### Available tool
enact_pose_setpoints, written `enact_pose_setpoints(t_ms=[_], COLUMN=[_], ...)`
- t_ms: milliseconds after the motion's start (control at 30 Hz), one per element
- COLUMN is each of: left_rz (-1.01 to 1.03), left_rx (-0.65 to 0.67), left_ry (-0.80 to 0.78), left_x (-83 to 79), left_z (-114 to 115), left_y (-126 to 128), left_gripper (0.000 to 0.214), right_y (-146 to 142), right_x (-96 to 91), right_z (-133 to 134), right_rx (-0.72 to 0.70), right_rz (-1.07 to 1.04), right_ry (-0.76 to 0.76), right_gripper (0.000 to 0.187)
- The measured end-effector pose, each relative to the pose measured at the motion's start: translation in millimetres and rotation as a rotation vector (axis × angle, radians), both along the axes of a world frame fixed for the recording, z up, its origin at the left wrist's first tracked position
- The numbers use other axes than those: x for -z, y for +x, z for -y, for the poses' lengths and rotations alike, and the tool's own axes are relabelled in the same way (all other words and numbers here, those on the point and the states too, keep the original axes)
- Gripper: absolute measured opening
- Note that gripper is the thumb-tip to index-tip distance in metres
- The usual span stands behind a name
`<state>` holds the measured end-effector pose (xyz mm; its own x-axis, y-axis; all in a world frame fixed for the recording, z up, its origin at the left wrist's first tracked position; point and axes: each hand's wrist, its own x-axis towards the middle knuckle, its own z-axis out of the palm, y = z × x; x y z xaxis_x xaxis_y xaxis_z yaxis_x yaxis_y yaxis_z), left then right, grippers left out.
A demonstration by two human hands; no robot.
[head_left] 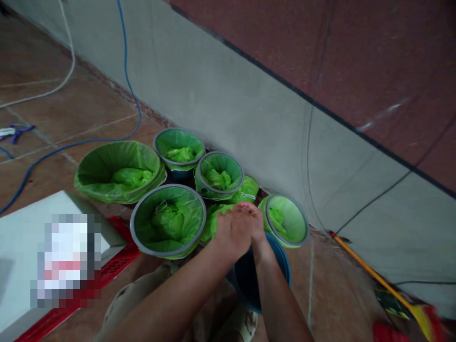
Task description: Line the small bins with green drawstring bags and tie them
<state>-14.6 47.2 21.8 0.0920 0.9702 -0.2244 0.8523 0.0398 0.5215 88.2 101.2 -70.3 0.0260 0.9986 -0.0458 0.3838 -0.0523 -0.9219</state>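
Observation:
My left hand (233,230) and my right hand (255,221) are pressed together, fingers closed against each other. Whatever lies between them is hidden. Green plastic (214,219) shows just left of my left hand, and a bunched green plastic bag (248,186) with a white string shows beyond the fingertips; I cannot tell whether either is held. Under my wrists stands a dark blue bin (281,259), with no liner visible at its rim. A grey-rimmed bin (132,223) with a green liner is to the left, and a smaller lined bin (305,223) to the right.
More lined bins (203,142) stand along the wall, beside a wide green-lined one (80,178). A white box (21,237) and red crate (117,266) are at left. A blue cable (85,141) crosses the tiled floor; a yellow-orange pole (374,273) lies right.

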Motion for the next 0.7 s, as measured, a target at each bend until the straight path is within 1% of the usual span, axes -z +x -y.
enact_pose_setpoints(t_ms=[100, 133, 200, 267, 300, 333, 367, 433, 500, 567, 600, 633, 667, 700], left_rz=[-0.118, -0.134, -0.135, -0.103, -0.084, -0.071, -0.069, -0.08, -0.047, 0.083, 0.174, 0.268, 0.36, 0.446], left_rx=[0.004, -0.009, -0.051, -0.085, -0.085, -0.076, -0.067, -0.08, -0.148, -0.238, -0.287, -0.338, -0.394, -0.455], left_ry=[0.017, 0.02, 0.027, 0.073, 0.103, 0.124, 0.132, 0.107, 0.064, 0.047, 0.046, 0.046, 0.047, 0.04], left_x=[7.4, 9.9, 13.5, 14.9, 15.0, 14.9, 14.6, 14.6, 15.8, 19.0, 21.0, 23.2, 25.1, 26.5], left_z=[-9.2, -12.0, -16.7, -19.9, -21.2, -22.6, -24.2, -29.1, -36.3, -45.1, -49.5, -53.5, -57.0, -59.6], left_y=[-10.5, -12.4, -13.9, -13.8, -13.7, -13.9, -14.8, -18.8, -26.1, -35.4, -40.0, -44.1, -47.2, -49.2], left_gripper=[0.034, 0.036, 0.047, 0.063, 0.066, 0.064, 0.056, 0.038, 0.032, 0.032, 0.032, 0.033, 0.034, 0.035], right_y=[12.1, 14.0, 14.1, 10.7, 9.2, 8.7, 9.8, 18.7, 34.8, 51.6, 57.4, 59.8, 58.3, 52.6], right_x=[-21.5, -29.1, -41.9, -51.1, -54.4, -57.1, -58.8, -58.1, -47.9, -25.1, -9.3, 8.4, 26.8, 44.8], right_z=[-11.2, -11.7, -9.3, -4.9, -3.1, -2.1, -2.1, -4.6, -7.5, -5.7, -1.9, 3.8, 11.2, 19.4], right_rx=[-0.042, -0.05, -0.072, -0.123, -0.15, -0.169, -0.179, -0.145, -0.011, 0.231, 0.38, 0.537, 0.648, 0.66], right_rz=[-0.352, -0.428, -0.487, -0.52, -0.533, -0.543, -0.545, -0.525, -0.49, -0.451, -0.429, -0.389, -0.335, -0.293], right_ry=[-0.03, -0.028, -0.042, -0.082, -0.095, -0.096, -0.085, -0.017, 0.086, 0.145, 0.124, 0.072, -0.007, -0.082], right_gripper=[0.019, 0.022, 0.022, 0.022, 0.022, 0.023, 0.025, 0.032, 0.04, 0.045, 0.048, 0.051, 0.053, 0.056])
